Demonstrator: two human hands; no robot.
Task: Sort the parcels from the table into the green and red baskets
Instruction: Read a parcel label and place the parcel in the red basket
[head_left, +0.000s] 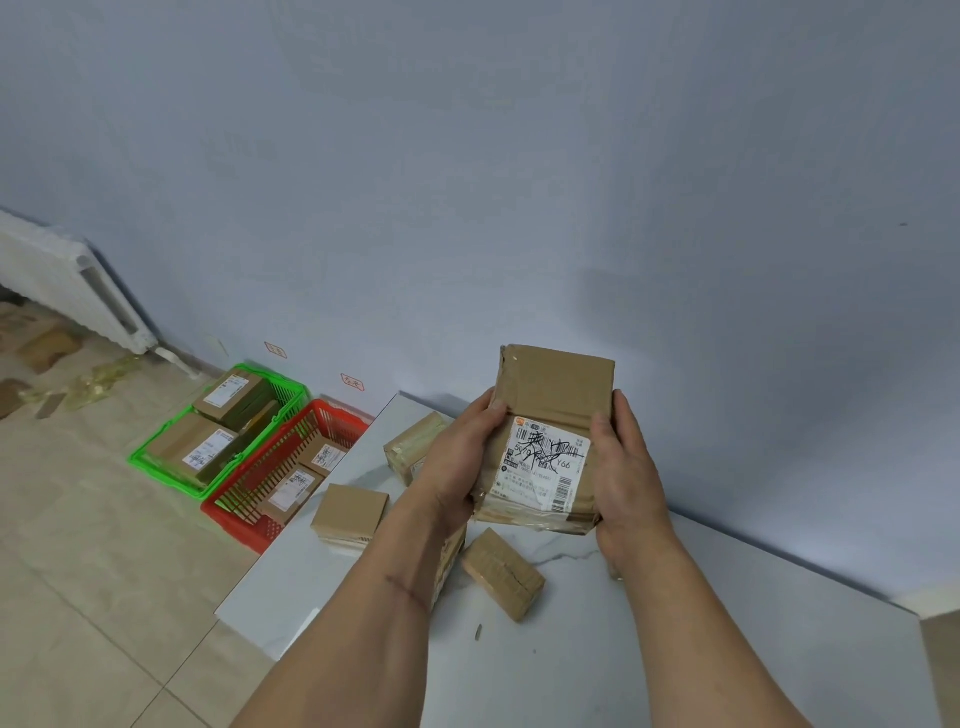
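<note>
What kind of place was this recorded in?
Probably a plain room set up for parcel sorting, not a real depot. A white table stands against a bare wall, a green basket and a red basket sit on the tiled floor, and a radiator hangs at left.

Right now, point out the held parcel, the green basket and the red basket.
Held parcel (551, 395): head view, bare cardboard above its label.
Green basket (161, 467): head view, near rim.
Red basket (244, 525): head view, near wall.
</note>
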